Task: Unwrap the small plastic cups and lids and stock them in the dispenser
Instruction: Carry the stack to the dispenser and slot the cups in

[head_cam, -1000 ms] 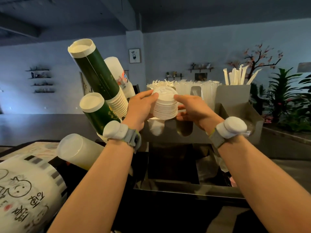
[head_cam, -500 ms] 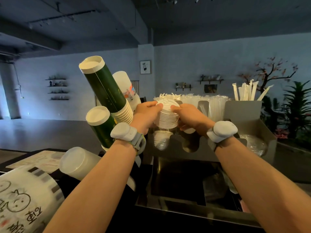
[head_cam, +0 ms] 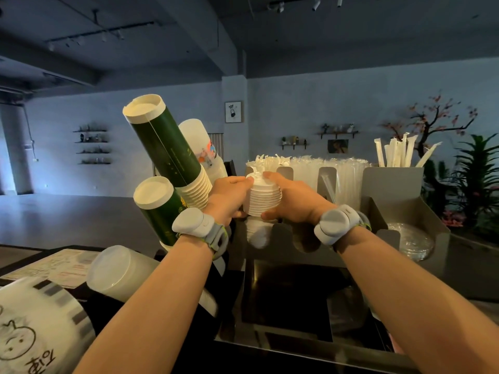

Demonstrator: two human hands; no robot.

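Dim grey walls (head_cam: 351, 103); small wall shelves (head_cam: 93, 143); dark ceiling beams (head_cam: 189, 28).

A dark worktop (head_cam: 291, 357) runs across the foreground. A grey dispenser (head_cam: 391, 211) stands on it, with round cut-outs along its front wall. Left of the dispenser, green-sleeved cup stacks (head_cam: 164, 147) lean from a holder, and below them a frosted cup stack (head_cam: 118, 271) lies on its side. Further left of the dispenser lie a printed sheet (head_cam: 54, 265) and a printed film roll (head_cam: 35, 327). In front of the dispenser the worktop holds a dark recessed basin (head_cam: 286, 292).
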